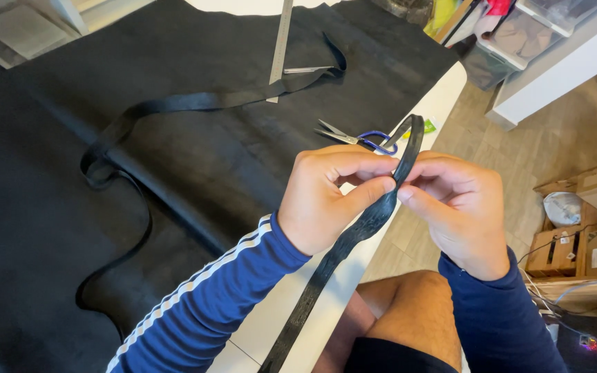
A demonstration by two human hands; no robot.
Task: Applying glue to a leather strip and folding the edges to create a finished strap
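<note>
a: the black strap is in your hands, just past the edge of the white table. where does it go?

b: it loops up over your fingers and hangs down by your knee.

a: how are your hands?

b: your left hand has a tight grip, thumb pinching the strap. your right hand pinches it too, touching the left.

a: what is near?

b: blue scissors just behind your hands, on the black sheet.

1. One view only, head-worn camera, looks steeply down and forward.
2. Close on both hands; left hand, right hand mid-frame.
3. Table fills left side, floor on right.
</note>
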